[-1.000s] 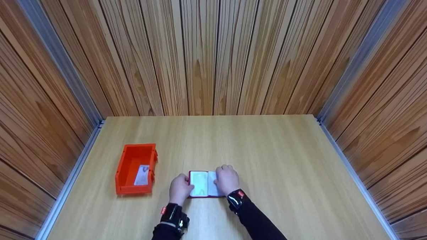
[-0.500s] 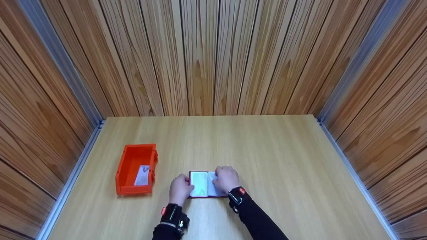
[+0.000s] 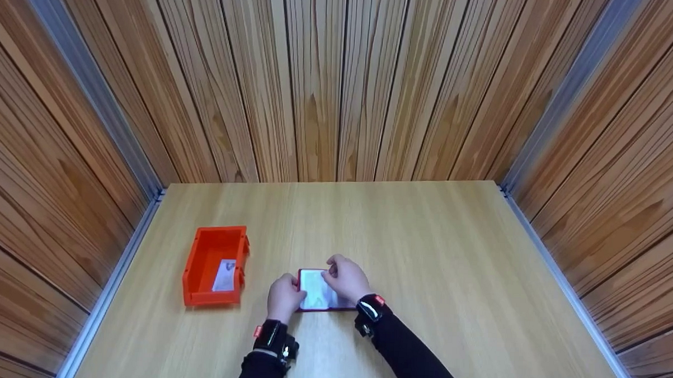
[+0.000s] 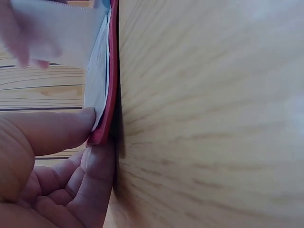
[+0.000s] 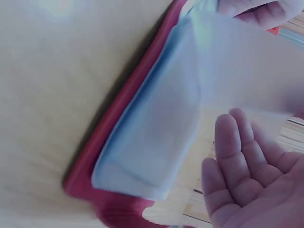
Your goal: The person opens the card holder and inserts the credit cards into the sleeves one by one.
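Note:
A red-covered card holder (image 3: 311,291) with clear plastic pages lies spread on the table. My left hand (image 3: 283,299) pinches its left edge, thumb on the pages and fingers at the red cover (image 4: 112,80). My right hand (image 3: 349,278) holds a translucent plastic page (image 5: 251,61) raised from the holder, near its middle. In the right wrist view the other fingers (image 5: 230,137) are loosely bent below that page, and the pinching fingertips are mostly out of frame. A bluish sleeve page (image 5: 147,128) lies over the right half of the red cover.
An orange bin (image 3: 208,249) stands left of the hands, with a small white printed card (image 3: 224,275) inside. Wood-panelled walls (image 3: 339,99) enclose the table (image 3: 424,242) at the back and both sides, with metal strips along the edges.
My right hand has moved from the holder's right half up and leftward, lifting a clear page with it. The left hand has stayed in place, still pinching the left edge.

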The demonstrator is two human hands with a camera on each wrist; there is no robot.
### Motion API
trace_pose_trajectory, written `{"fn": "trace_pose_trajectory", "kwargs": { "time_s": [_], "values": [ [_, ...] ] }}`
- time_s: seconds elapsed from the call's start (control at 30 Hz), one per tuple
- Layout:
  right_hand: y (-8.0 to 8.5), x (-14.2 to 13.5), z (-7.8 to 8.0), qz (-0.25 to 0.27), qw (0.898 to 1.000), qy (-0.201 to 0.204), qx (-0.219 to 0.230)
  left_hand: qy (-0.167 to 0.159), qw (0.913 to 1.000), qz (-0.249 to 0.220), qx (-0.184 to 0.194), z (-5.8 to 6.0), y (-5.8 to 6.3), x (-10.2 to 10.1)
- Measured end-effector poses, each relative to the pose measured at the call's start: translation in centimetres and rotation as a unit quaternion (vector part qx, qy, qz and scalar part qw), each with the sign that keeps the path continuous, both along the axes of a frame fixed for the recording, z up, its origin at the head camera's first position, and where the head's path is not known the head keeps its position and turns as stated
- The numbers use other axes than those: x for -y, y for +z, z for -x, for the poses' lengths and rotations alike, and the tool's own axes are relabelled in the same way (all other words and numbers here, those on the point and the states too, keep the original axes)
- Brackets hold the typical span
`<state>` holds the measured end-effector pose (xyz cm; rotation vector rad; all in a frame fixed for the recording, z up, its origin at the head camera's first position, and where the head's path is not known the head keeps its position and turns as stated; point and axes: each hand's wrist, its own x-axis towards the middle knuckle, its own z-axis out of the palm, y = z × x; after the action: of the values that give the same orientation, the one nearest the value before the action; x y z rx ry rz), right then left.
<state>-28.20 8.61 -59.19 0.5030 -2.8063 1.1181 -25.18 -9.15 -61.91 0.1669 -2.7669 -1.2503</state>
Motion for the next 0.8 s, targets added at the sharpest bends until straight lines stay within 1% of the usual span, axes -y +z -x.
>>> {"fn": "trace_pose_trajectory", "kwargs": {
  "time_s": [0.13,0.3,0.6,0.8],
  "values": [
    [0.1,0.4,0.0,0.015,1.0,0.009,-0.005,0.001,0.9999,0.004,-0.013,0.0,-0.1,0.0],
    [0.1,0.7,-0.2,0.01,1.0,0.015,-0.009,0.001,0.9998,0.002,-0.022,-0.1,-0.2,-0.1],
    [-0.4,0.9,-0.3,0.0,1.0,0.022,-0.021,0.005,1.0,-0.001,0.001,0.1,-0.2,0.0],
    [-1.1,1.1,-0.2,-0.016,0.998,0.032,-0.042,0.002,0.9999,0.003,-0.017,0.2,-0.3,0.1]
  ]
}}
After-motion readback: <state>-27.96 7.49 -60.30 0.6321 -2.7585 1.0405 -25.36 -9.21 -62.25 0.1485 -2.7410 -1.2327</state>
